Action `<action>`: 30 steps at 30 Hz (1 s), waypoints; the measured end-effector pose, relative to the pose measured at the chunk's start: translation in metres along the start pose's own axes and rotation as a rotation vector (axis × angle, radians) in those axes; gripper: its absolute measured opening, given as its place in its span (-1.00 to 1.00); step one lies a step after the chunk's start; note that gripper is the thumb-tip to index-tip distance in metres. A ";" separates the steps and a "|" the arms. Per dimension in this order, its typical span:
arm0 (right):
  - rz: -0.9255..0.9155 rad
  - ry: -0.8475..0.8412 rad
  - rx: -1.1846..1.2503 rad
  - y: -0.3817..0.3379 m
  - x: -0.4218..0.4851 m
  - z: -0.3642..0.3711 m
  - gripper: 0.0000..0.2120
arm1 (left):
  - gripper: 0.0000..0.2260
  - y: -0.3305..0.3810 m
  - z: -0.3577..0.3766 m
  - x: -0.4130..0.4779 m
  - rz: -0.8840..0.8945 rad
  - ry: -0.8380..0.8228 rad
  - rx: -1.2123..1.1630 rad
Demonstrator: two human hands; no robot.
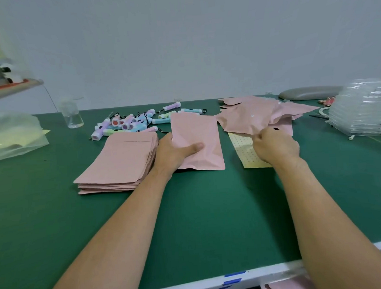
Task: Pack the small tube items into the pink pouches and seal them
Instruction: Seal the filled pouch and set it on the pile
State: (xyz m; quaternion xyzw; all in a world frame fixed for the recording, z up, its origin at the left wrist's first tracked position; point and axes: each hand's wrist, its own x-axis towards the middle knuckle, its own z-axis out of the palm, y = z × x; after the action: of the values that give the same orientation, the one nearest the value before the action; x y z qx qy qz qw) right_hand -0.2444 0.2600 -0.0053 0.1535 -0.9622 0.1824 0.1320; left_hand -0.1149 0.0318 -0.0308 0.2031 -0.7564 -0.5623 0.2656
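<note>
Pink, thin-film flat pouch (pixel 197 131) lies on the green table (pixel 210 220), its near left side in my left hand (pixel 174 155), thumb curled on top and fingers underneath. It looks light, floppy and a little slick, so I judge it best gripped by an edge or corner, with the mouth pulled open by the lip. My right hand (pixel 274 145) has its fingers curled tight at the near edge of the rumpled heap of pink pouches (pixel 256 117), above a yellow dotted sheet (pixel 246 151); whether it pinches anything I cannot tell. A neat stack of flat pink pouches (pixel 120 162) sits touching my left hand. Beyond it lies the pile of small pastel plastic tubes with black cords (pixel 132 123); the tangled cords may snag. A clear plastic jar (pixel 71 115) and stacked clear trays (pixel 362 108) stand well aside.
</note>
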 end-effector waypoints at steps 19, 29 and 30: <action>-0.309 -0.415 0.398 0.016 0.004 0.004 -0.29 | -0.82 0.003 0.022 -0.009 0.451 0.098 0.600; -0.471 -0.212 0.507 0.003 0.012 0.024 -0.65 | -0.73 0.006 0.024 -0.016 0.539 -0.079 0.673; -0.491 -0.203 0.501 0.002 0.012 0.025 -0.70 | -0.72 0.007 0.024 -0.016 0.544 -0.087 0.675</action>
State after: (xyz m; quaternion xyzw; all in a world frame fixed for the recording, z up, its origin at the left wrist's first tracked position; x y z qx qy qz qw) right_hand -0.2608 0.2494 -0.0244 0.4248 -0.8302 0.3593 0.0342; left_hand -0.1173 0.0612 -0.0326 0.0478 -0.9343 -0.2011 0.2906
